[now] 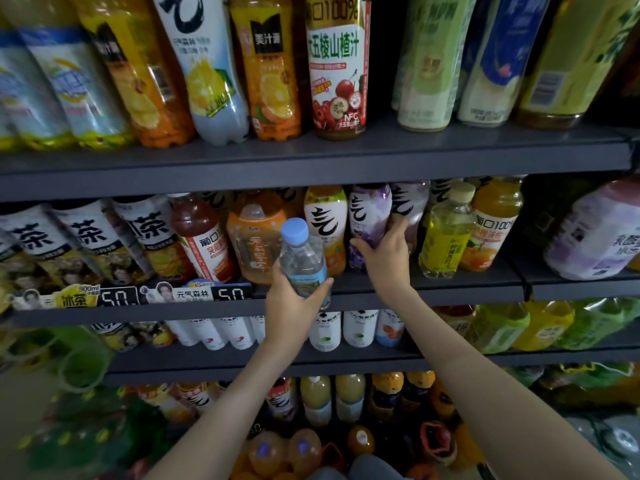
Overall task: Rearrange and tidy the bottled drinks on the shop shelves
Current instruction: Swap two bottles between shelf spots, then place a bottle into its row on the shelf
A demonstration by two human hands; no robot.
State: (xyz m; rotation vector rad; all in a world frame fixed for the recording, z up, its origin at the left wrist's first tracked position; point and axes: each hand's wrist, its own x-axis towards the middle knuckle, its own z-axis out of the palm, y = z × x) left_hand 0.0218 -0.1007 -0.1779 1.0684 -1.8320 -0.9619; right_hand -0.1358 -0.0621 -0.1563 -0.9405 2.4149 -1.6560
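Observation:
My left hand grips a clear water bottle with a light blue cap, held upright in front of the middle shelf. My right hand wraps around the lower body of a purple-labelled bottle standing on that shelf. An orange-and-white bottle with the same black character stands just to its left, partly behind the water bottle. Another such bottle stands right of my right hand.
A yellow lemon drink and an orange juice bottle stand to the right. Tea bottles fill the left of the shelf. Tall bottles line the top shelf. Lower shelves hold more drinks.

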